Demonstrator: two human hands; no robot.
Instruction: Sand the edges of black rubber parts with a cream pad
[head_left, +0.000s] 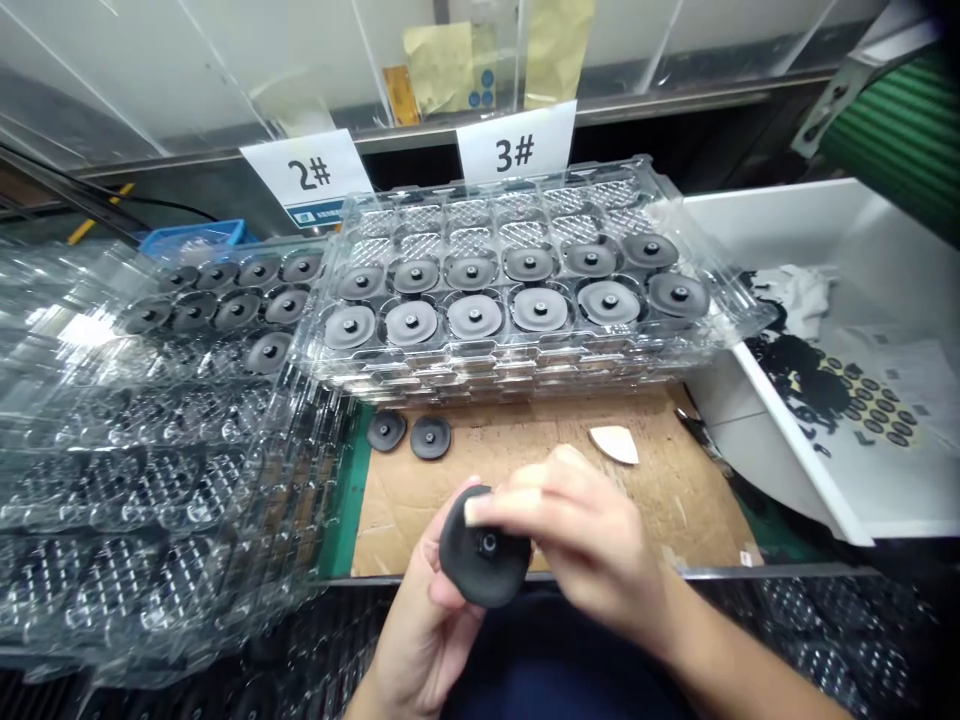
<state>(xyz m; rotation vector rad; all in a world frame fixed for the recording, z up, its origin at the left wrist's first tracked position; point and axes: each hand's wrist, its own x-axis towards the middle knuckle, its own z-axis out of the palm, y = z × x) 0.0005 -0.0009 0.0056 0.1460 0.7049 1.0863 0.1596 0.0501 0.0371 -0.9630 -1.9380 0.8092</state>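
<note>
A black round disc (pixel 487 575) with a small metal hub at its centre is tilted in my left hand (pixel 427 620), whose fingers wrap its left and lower edge. My right hand (pixel 592 540) reaches over from the right, its fingers pressed together and touching the upper face of that disc. Whether those fingers pinch something small is hidden. Beyond my hands, two similar black discs (pixel 430 438) lie on the brown cardboard (pixel 510 440), and a white wedge-shaped piece (pixel 615 444) rests to the right.
Stacked clear trays (pixel 510 350) hold two rows of black discs, behind the cardboard. More clear trays (pixel 150 470) fill the left. A white bin (pixel 795 450) with small black parts stands right. Signs 2# (pixel 307 175) and 3# (pixel 516 152) are behind. A green ribbed hose (pixel 892 150) hangs upper right.
</note>
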